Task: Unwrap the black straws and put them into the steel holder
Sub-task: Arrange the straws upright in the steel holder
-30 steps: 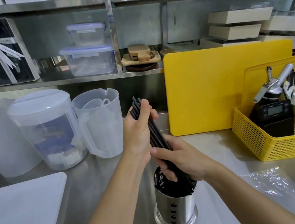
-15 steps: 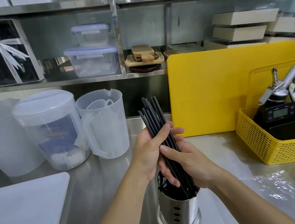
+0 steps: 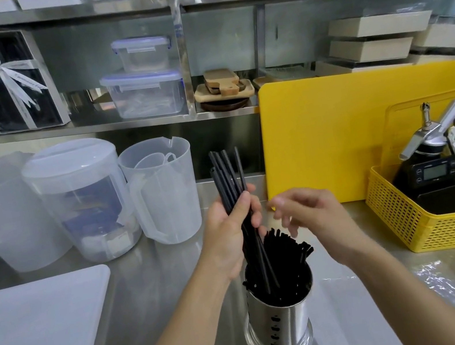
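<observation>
Landmark: the steel holder (image 3: 280,330), a polished cylinder with a flared base and a column of punched slots. It stands upright on the brushed stainless counter (image 3: 147,277).

Far left of the holder lies a flat white plastic cutting board (image 3: 36,336) with rounded corners. Behind it and left of the holder stand a lidded translucent pitcher (image 3: 81,198) and an open, frosted measuring jug (image 3: 162,190) with a moulded handle.

Directly above the holder's left rim, the left hand (image 3: 230,232) grips a bundle of black straws (image 3: 228,178). The fingers and thumb are wrapped round the thin, matte, straight tubes. The lower ends sit inside the holder and the upper ends fan apart slightly. Further seated straws (image 3: 289,252) fill the holder and lean to its right.

Above the holder's right rim hovers the right hand (image 3: 316,217). Its fingers are spread, loosely bent and motion-blurred, and it holds nothing.

Behind and right of the holder, a smooth yellow cutting board (image 3: 350,135) stands on edge. Further right is a perforated yellow basket (image 3: 442,225). Crinkled clear wrap (image 3: 454,293) lies on the counter right of the holder.
</observation>
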{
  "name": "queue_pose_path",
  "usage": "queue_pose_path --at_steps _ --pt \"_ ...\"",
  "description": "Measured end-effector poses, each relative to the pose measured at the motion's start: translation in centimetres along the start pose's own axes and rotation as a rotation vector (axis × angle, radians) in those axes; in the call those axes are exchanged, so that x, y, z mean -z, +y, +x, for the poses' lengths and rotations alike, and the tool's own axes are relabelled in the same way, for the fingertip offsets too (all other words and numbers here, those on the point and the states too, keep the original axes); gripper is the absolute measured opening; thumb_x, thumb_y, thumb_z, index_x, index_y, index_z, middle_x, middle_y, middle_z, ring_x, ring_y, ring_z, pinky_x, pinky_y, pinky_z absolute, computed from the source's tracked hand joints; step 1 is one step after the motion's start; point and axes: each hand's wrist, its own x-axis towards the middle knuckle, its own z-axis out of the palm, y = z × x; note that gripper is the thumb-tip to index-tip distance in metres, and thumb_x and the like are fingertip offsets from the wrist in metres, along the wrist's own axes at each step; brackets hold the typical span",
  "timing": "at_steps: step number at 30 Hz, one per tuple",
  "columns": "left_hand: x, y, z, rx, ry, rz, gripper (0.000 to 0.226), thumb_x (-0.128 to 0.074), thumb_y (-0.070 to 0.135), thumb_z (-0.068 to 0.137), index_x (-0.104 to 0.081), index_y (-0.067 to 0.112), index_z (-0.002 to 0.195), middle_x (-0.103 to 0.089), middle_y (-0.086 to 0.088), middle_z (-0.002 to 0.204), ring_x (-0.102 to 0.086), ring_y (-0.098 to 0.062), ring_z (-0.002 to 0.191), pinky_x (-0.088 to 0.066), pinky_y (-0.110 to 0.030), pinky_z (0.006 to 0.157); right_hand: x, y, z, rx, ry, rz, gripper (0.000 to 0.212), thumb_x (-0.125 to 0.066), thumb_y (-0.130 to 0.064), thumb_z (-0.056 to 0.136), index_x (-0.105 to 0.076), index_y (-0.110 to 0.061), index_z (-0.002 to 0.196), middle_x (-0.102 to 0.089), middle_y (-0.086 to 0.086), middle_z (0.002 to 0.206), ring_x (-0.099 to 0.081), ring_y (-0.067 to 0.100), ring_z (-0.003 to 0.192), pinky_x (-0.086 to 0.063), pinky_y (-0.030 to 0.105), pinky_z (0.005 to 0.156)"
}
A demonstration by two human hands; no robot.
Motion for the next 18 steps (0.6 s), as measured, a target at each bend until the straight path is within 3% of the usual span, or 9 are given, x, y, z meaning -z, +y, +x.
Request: queue_pose_path --at_steps 4,9,11,14,18 --pt "-0.8 -0.2 -0.4 0.092 -0.143 0.017 0.008 -0.045 0.005 0.094 -0.052 0.005 0.096 -0.056 0.000 0.065 -0.042 -0.008 0.047 -0.035 -0.018 0.042 -0.4 -1.7 0.3 0.068 0.078 0.018 0.019 -0.061 -0.030 0.082 -0.072 -0.015 0.086 -0.060 -0.011 0.057 -0.044 0.007 0.052 -0.036 0.019 0.048" --pt "-1.2 -0.1 -0.7 0.140 -0.248 0.069 0.007 -0.047 0.011 0.092 -0.050 0.004 0.091 -0.056 -0.002 0.070 -0.043 -0.007 0.047 -0.036 -0.016 0.040 -1.2 -3.1 1.1 0.031 0.077 0.111 0.019 -0.060 -0.018 0.086 -0.063 -0.004 0.073 -0.052 -0.007 0.041 -0.040 0.008 0.034 -0.032 0.015 0.037" --pt "-1.2 0.2 -0.6 0.141 -0.234 0.045 0.014 -0.050 0.016 0.087 -0.051 0.003 0.093 -0.059 -0.004 0.072 -0.045 -0.009 0.049 -0.037 -0.018 0.041 -1.3 -3.4 1.4 0.043 0.093 0.150 0.020 -0.060 -0.014 0.086 -0.063 0.002 0.075 -0.052 -0.006 0.042 -0.038 0.005 0.033 -0.030 0.014 0.036" --pt "-1.1 0.6 -0.6 0.139 -0.198 0.057 0.019 -0.053 0.016 0.089 -0.050 0.001 0.100 -0.058 -0.011 0.070 -0.053 -0.014 0.050 -0.043 -0.022 0.043 -1.7 -3.5 1.5 0.031 0.098 0.228 0.024 -0.060 -0.014 0.087 -0.061 0.010 0.079 -0.056 0.011 0.055 -0.039 0.006 0.032 -0.029 0.015 0.034" --pt "-1.1 0.7 -0.9 0.145 -0.173 0.033 0.028 -0.047 0.011 0.091 -0.049 -0.006 0.113 -0.064 -0.017 0.086 -0.065 -0.020 0.056 -0.055 -0.031 0.047 -1.7 -3.3 1.4 0.004 0.113 0.250 0.020 -0.062 -0.016 0.085 -0.063 -0.008 0.067 -0.066 0.003 0.057 -0.056 0.011 0.041 -0.039 0.016 0.039"
